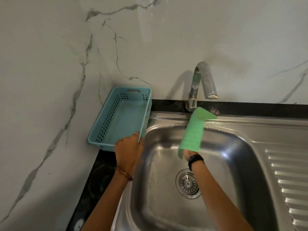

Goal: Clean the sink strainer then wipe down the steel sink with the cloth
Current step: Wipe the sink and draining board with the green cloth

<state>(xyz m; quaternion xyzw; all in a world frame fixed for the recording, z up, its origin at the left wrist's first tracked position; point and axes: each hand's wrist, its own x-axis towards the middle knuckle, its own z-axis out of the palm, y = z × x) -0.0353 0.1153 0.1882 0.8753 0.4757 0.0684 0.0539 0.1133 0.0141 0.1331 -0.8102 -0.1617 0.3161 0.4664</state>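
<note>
The steel sink [236,157] fills the lower right, with its round strainer [188,182] seated in the drain. A green cloth [193,132] drapes over my right hand [187,154], which is almost wholly hidden beneath it, and reaches onto the sink's back rim by the tap base. Whether the fingers grip the cloth or lie flat under it is hidden. My left hand [128,149] grips the near right corner of a light blue plastic basket [116,120] beside the sink's left edge.
A steel tap [202,80] arches over the back rim. The ribbed drainboard [290,177] lies to the right. Dark countertop [98,180] runs along the left, and marble-patterned walls [58,64] close the corner behind the basket.
</note>
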